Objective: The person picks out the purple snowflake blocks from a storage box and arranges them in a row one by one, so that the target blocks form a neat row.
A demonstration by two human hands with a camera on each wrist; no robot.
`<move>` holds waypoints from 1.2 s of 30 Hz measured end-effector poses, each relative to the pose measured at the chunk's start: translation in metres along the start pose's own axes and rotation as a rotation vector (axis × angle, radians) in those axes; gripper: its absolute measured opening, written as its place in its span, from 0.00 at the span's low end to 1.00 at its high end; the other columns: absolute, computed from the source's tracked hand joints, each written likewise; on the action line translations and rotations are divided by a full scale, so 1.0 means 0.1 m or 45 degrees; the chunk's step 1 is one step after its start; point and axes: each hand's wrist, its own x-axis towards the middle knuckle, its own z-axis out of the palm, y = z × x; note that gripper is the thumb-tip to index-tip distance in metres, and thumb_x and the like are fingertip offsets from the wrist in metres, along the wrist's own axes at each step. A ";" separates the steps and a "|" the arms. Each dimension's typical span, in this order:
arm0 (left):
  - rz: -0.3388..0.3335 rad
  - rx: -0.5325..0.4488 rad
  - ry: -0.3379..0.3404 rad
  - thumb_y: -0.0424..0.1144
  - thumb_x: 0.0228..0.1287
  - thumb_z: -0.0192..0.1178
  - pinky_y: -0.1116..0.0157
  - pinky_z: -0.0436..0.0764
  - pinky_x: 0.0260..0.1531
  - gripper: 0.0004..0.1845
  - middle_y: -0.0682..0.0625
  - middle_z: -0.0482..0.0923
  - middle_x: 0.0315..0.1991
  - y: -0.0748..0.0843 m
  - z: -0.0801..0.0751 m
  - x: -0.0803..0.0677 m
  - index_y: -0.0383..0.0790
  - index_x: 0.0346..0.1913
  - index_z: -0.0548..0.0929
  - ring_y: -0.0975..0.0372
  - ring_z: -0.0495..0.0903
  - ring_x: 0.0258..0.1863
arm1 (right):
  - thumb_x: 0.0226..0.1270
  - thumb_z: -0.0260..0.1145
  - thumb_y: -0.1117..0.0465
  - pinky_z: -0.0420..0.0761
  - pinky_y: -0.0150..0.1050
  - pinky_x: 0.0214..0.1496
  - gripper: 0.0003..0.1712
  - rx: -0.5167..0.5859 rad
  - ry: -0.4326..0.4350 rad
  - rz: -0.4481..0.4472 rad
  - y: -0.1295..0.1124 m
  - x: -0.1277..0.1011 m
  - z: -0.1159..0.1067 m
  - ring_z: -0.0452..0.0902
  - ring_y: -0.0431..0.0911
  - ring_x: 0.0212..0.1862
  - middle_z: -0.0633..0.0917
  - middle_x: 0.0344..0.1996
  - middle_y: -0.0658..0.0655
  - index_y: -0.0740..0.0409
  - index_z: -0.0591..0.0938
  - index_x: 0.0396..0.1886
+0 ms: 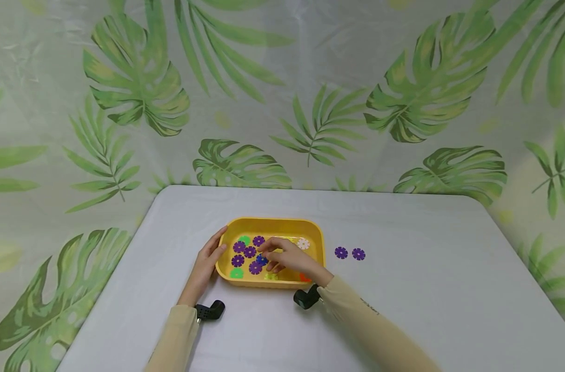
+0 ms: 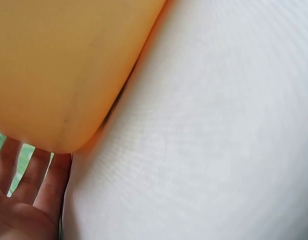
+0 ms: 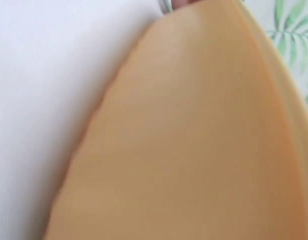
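**Hands at a yellow tray of flower discs**

A glossy yellow plastic tray (image 1: 317, 233) with rounded corners sits on the smooth grey-white table (image 1: 426, 289). Inside lie flat, notched flower-shaped plastic discs: several purple discs (image 1: 244, 251), green ones, one white disc (image 1: 303, 243). The left hand (image 1: 208, 261) rests with straight fingers against the tray's left wall, gripping nothing. The right hand (image 1: 289, 257) reaches into the tray, its curled fingertips at a dark blue flower disc (image 1: 261, 260); whether they pinch it I cannot tell. Two more purple flower discs (image 1: 349, 253) lie side by side on the table, just right of the tray.
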 end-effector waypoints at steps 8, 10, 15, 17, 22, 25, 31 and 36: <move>-0.013 0.002 0.002 0.36 0.76 0.45 0.60 0.52 0.70 0.26 0.48 0.50 0.74 0.01 0.00 0.00 0.43 0.74 0.58 0.58 0.48 0.73 | 0.71 0.53 0.70 0.84 0.42 0.37 0.12 -0.126 0.008 0.075 0.00 0.16 0.27 0.79 0.50 0.31 0.78 0.44 0.61 0.69 0.78 0.50; -0.014 0.004 0.004 0.37 0.76 0.45 0.59 0.52 0.70 0.26 0.48 0.50 0.74 0.02 0.00 0.00 0.43 0.74 0.59 0.58 0.48 0.73 | 0.71 0.53 0.71 0.84 0.41 0.36 0.11 -0.158 0.014 0.083 0.02 0.19 0.31 0.79 0.50 0.30 0.79 0.42 0.59 0.68 0.78 0.48; -0.002 0.011 -0.002 0.37 0.76 0.45 0.58 0.51 0.70 0.26 0.48 0.50 0.74 0.02 0.00 0.00 0.43 0.74 0.58 0.58 0.47 0.73 | 0.68 0.53 0.75 0.84 0.40 0.34 0.10 -0.172 0.024 0.092 0.04 0.23 0.34 0.79 0.48 0.28 0.79 0.36 0.60 0.69 0.79 0.44; 0.000 0.011 -0.003 0.37 0.76 0.45 0.58 0.51 0.70 0.26 0.48 0.50 0.74 0.02 0.00 0.00 0.43 0.74 0.59 0.58 0.47 0.73 | 0.67 0.53 0.76 0.84 0.39 0.32 0.10 -0.171 0.034 0.092 0.03 0.23 0.33 0.79 0.48 0.26 0.79 0.30 0.60 0.69 0.79 0.43; -0.008 0.017 0.002 0.37 0.76 0.45 0.59 0.51 0.70 0.26 0.49 0.50 0.74 0.02 0.00 0.00 0.44 0.74 0.59 0.58 0.47 0.73 | 0.66 0.54 0.76 0.83 0.36 0.26 0.10 -0.188 0.049 0.116 0.02 0.19 0.27 0.77 0.44 0.20 0.79 0.21 0.58 0.68 0.79 0.43; -0.012 0.015 0.001 0.37 0.76 0.45 0.59 0.51 0.70 0.26 0.49 0.49 0.75 0.02 0.00 0.00 0.44 0.74 0.59 0.58 0.47 0.73 | 0.68 0.54 0.74 0.81 0.35 0.24 0.10 -0.172 0.059 0.121 0.03 0.15 0.21 0.75 0.43 0.19 0.78 0.21 0.57 0.67 0.80 0.44; -0.025 0.005 0.014 0.36 0.76 0.45 0.60 0.51 0.70 0.26 0.49 0.50 0.74 0.02 0.00 -0.01 0.44 0.74 0.59 0.59 0.47 0.73 | 0.71 0.53 0.71 0.83 0.41 0.28 0.10 -0.139 0.078 0.049 -0.01 0.01 0.00 0.73 0.44 0.21 0.76 0.28 0.59 0.67 0.80 0.44; -0.029 0.000 0.013 0.36 0.76 0.46 0.62 0.52 0.69 0.26 0.50 0.50 0.74 0.01 0.01 -0.01 0.45 0.74 0.59 0.60 0.48 0.73 | 0.71 0.53 0.71 0.84 0.43 0.31 0.11 -0.075 0.115 -0.017 -0.04 -0.19 -0.31 0.75 0.44 0.23 0.76 0.33 0.61 0.70 0.79 0.46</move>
